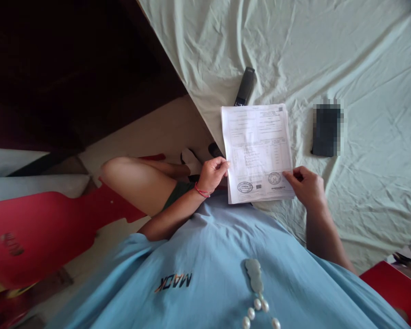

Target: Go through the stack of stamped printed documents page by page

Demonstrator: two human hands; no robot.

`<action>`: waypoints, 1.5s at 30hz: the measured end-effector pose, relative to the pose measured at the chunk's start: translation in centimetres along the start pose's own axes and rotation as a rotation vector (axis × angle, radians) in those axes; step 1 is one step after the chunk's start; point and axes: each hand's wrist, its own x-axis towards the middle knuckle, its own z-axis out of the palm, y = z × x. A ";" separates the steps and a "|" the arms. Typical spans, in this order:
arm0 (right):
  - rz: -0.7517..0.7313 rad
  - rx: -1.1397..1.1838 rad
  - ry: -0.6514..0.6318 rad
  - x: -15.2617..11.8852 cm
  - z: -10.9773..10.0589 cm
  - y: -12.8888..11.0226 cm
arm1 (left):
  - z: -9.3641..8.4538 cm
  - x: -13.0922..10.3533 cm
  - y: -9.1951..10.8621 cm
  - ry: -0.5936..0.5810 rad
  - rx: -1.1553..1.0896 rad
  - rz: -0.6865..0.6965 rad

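Observation:
A stack of printed papers (256, 137) lies at the near edge of the cloth-covered table, its top sheet bearing text, small tables and two oval or round stamps. My left hand (213, 176) is closed in a pinch at the stack's lower left edge, with a red string on the wrist. On the opposite side, my right hand (307, 186) grips the lower right edge, thumb on top and fingers curled. Just beyond the top of the papers is a long black object resembling a stapler (245, 86), its near end close to the sheets.
A dark rectangular object (326, 129), partly pixelated, rests right of the papers. Wrinkled pale green cloth (373, 59) covers the table. Red plastic chairs stand at left (37, 228) and lower right (393, 292). The table's edge runs diagonally on the left, above the floor.

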 end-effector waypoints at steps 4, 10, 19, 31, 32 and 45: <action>-0.052 -0.027 -0.176 0.0 -0.7 -0.1 | -0.2 0.0 0.0 0.052 -0.019 -0.008; -0.111 -0.119 -0.244 0.3 -1.6 -0.1 | -0.2 -0.4 -0.1 0.038 -0.155 -0.105; -0.084 -0.053 -0.036 2.1 0.1 -0.6 | 0.0 -1.1 -1.2 -0.111 -0.264 -0.301; 0.040 0.036 0.119 0.1 -3.7 3.6 | -3.3 -0.7 -0.6 0.070 -0.275 -0.157; 0.055 0.027 0.109 0.1 -4.0 4.0 | -3.5 -0.7 -0.6 0.063 -0.323 -0.182; 0.072 0.034 0.009 2.8 -2.2 3.3 | -2.5 -1.3 -0.5 -0.090 -0.485 -0.453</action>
